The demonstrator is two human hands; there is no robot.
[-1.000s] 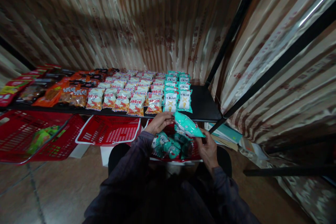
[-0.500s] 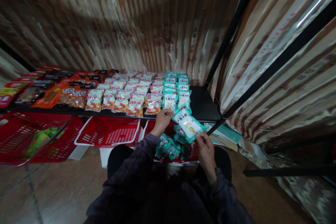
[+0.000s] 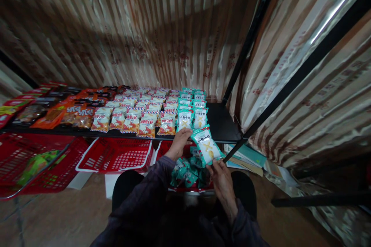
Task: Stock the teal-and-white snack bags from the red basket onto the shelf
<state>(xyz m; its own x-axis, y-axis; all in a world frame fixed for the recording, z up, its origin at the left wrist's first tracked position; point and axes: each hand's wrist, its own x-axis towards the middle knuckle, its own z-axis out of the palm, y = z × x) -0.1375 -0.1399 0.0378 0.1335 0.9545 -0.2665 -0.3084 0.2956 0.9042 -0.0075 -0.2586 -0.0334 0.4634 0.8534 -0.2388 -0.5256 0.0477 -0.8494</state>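
Observation:
A teal-and-white snack bag (image 3: 206, 146) is held up between my two hands in front of the shelf edge. My left hand (image 3: 179, 144) is closed, its fingertips at the bag's upper left corner. With fingers and thumb, my right hand (image 3: 222, 181) pinches the lower edge. Just beyond, matching teal snack bags (image 3: 200, 117) stand in two rows on the black shelf (image 3: 222, 123). Under the held bag, a red basket (image 3: 165, 147) contains several more teal bags (image 3: 185, 173), partly hidden by my arms.
Orange-and-white snack bags (image 3: 147, 124) and orange-and-black packets (image 3: 78, 115) line the shelf leftward. Two more red baskets (image 3: 116, 154) sit below it. A black post (image 3: 246, 135) slants past on the right. Pleated curtains (image 3: 145, 27) hang behind.
The held bag has turned a little more upright, and my right hand has shifted slightly left along its lower edge. The whole view has tilted, so the shelf appears lower.

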